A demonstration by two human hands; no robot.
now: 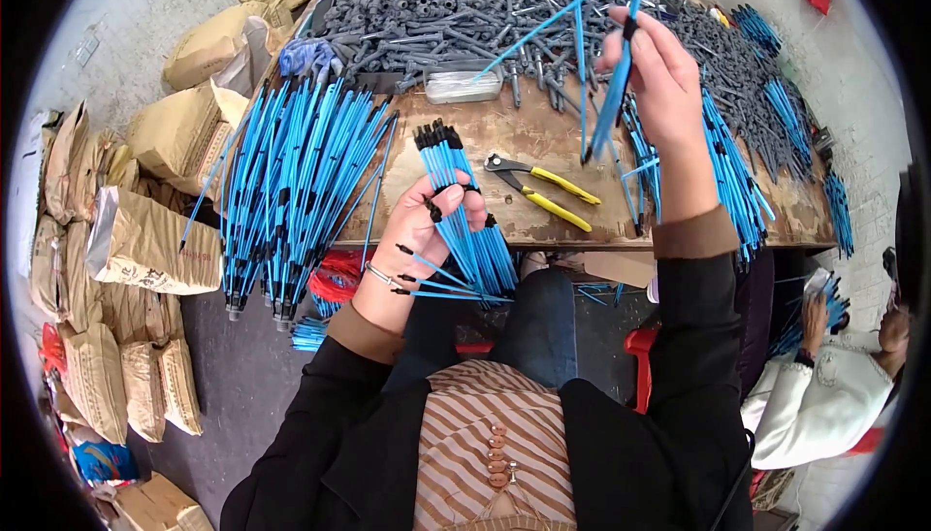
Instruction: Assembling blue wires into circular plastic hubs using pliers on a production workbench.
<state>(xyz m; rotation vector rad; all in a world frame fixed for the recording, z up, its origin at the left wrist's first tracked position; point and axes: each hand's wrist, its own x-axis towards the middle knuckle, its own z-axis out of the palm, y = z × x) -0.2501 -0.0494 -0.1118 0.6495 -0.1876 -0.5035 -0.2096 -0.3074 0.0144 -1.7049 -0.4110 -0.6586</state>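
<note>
From the head view we see our left hand (427, 225) closed around a bundle of thin blue plastic tubes with black end caps (464, 211), held upright over the near edge of the worn wooden workbench (543, 138), with a few loose tubes splaying out below the wrist. We judge these tubes light and springy, smooth enough to slide against each other, so a fistful is best gripped around the middle, as it is here, to keep the ends level. Our right hand (664, 80) is raised above and beyond the left, fingers pinched together on a few single blue tubes (611, 104) that hang down and cross. Between the hands, on the bench, lie yellow-handled pliers (543, 190). To the left of the left hand a large sheaf of the same blue tubes (291, 192) hangs over the bench edge. Beyond both hands spreads a heap of grey plastic fittings (456, 2). Right of the right hand, another person's hand (813, 313) holds more tubes.
</note>
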